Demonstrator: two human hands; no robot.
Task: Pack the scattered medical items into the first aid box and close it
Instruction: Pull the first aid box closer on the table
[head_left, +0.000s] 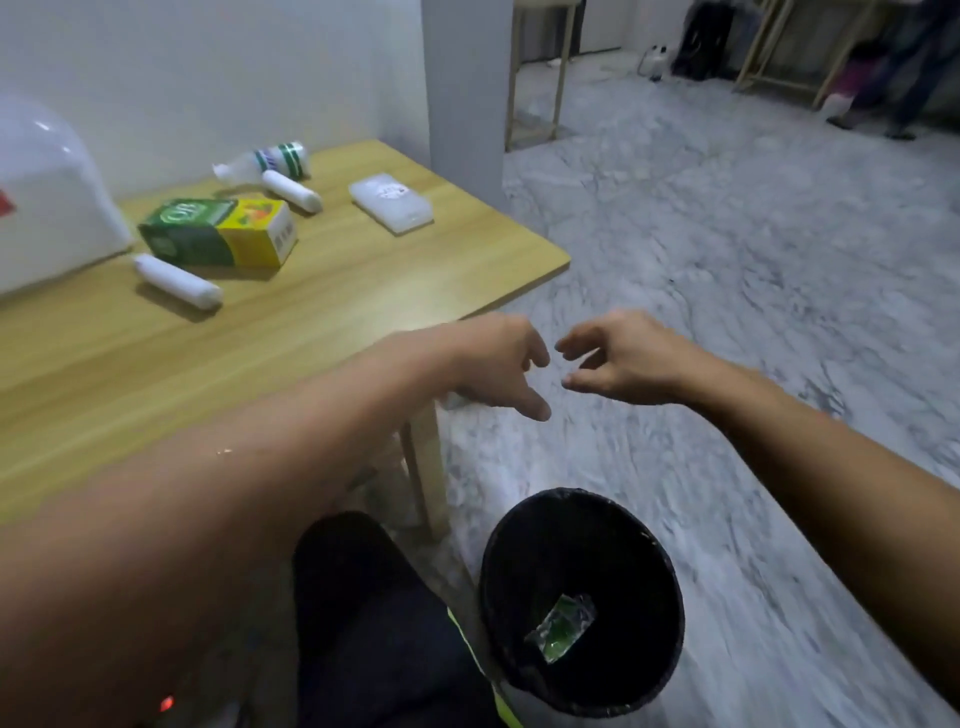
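Left hand: I see it past the corner of the surface, above the floor, grip apart, fingers loosely curled and holding nothing.
Right hand: I see it just beside the left one, fingertips nearly meeting it, grip apart too and empty.
First aid box: white with a domed top, at the far left of the surface, partly cut off by my view; I cannot tell whether it is latched.
Green and yellow carton: lies on its side just beside the box.
Near white roll: lies in front of the carton, close to it.
Far white roll: lies behind the carton, touching or nearly touching the bottle.
Bottle: clear with a green-banded label, on its side near the wall.
Flat white packet: lies alone toward the right edge, apart from the others.
Surface: light wood, carrying all the items.
Black bin: stands on the marble floor below my hands, with a green and clear wrapper inside.
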